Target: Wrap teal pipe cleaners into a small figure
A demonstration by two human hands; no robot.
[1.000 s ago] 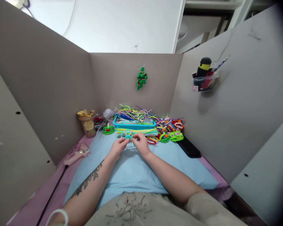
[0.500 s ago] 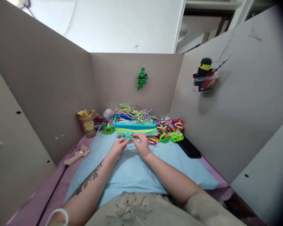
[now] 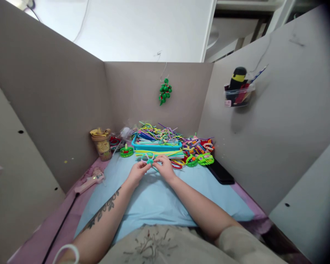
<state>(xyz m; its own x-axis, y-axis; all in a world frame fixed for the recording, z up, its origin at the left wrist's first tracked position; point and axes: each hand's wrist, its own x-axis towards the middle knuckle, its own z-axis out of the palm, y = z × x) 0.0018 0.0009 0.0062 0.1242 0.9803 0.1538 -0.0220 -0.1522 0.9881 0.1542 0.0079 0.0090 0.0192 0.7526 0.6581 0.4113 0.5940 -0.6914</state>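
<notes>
Between my hands is a small teal pipe-cleaner piece [image 3: 150, 161] with thin loops standing out from its middle. My left hand [image 3: 138, 172] pinches it from the left, thumb and forefinger closed on its edge. From the right, my right hand [image 3: 165, 168] also has its fingertips closed on the piece. Both hands are raised over the blue sheet [image 3: 154, 200]. Just behind them lies a bundle of straight yellow, white and green pipe cleaners [image 3: 159, 154]. The fingertips hide part of the teal piece.
Behind stands a blue tray [image 3: 156, 147] heaped with pipe cleaners. Right are green pipe-cleaner figures [image 3: 205, 159], red-handled scissors [image 3: 177, 165] and a black phone-like slab [image 3: 221, 172]. Left are a cup [image 3: 102, 146], a green figure [image 3: 126, 150] and a corded pink glue gun [image 3: 90, 182]. Grey panels enclose three sides.
The right fingers have shifted slightly up and left around the teal piece. My left hand keeps nearly the same place and grip.
</notes>
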